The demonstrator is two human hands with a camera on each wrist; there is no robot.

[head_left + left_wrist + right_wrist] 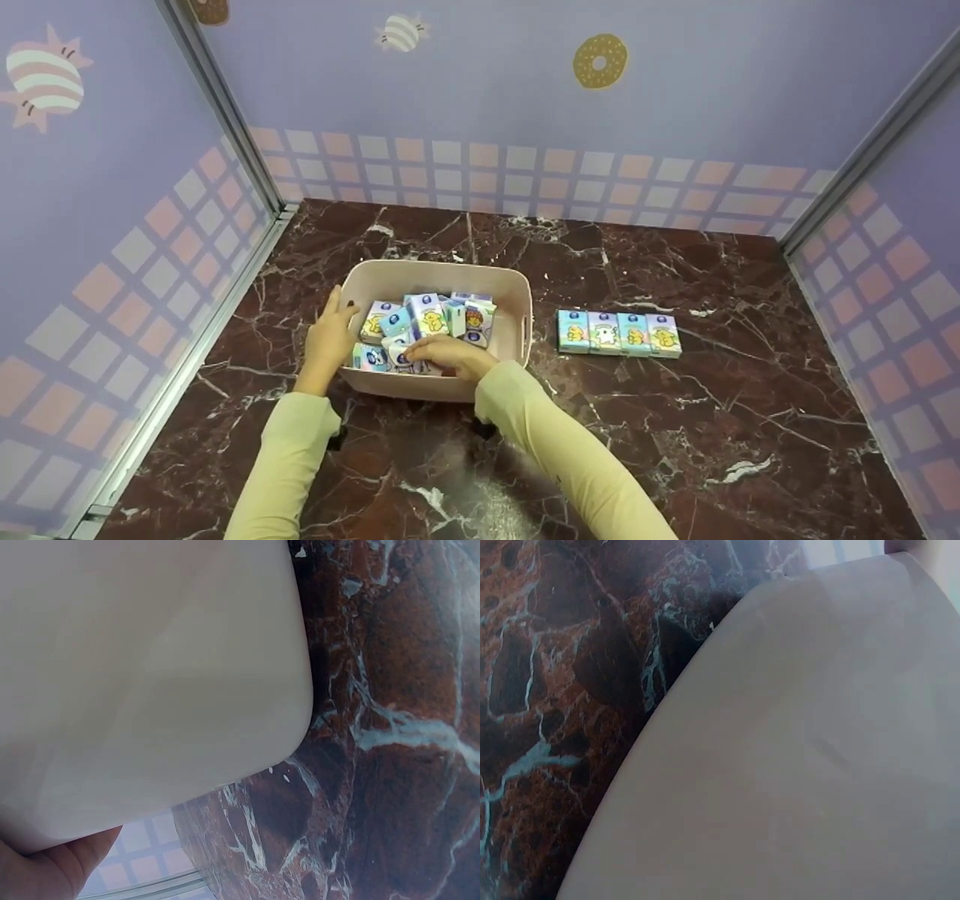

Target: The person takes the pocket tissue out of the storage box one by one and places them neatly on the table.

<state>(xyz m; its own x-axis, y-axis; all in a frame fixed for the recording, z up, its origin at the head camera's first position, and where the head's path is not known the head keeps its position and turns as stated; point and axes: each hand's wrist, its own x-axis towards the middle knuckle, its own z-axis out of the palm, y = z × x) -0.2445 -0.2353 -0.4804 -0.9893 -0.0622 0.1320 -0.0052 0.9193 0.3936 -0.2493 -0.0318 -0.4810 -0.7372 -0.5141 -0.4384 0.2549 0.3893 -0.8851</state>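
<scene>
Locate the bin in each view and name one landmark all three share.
Head: the bin is left of centre, holding small packs.
Left wrist: the bin fills most of the left side, cut off by the edges.
Right wrist: the bin fills the lower right, also cut off.
Shared landmark: the dark, veined surface beside it.

Glossy dark red-brown marble-patterned surface (750, 427), white-veined. On it: beige round-cornered plastic bin (420, 388); near its right side, row of four small rectangular blue-and-purple packs (634, 335), touching.

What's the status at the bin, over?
Left fingers holding beige rectangular plastic bin. Right fingers at small colourful printed packs inside, grip unclear. Nothing visibly obstructing.
</scene>
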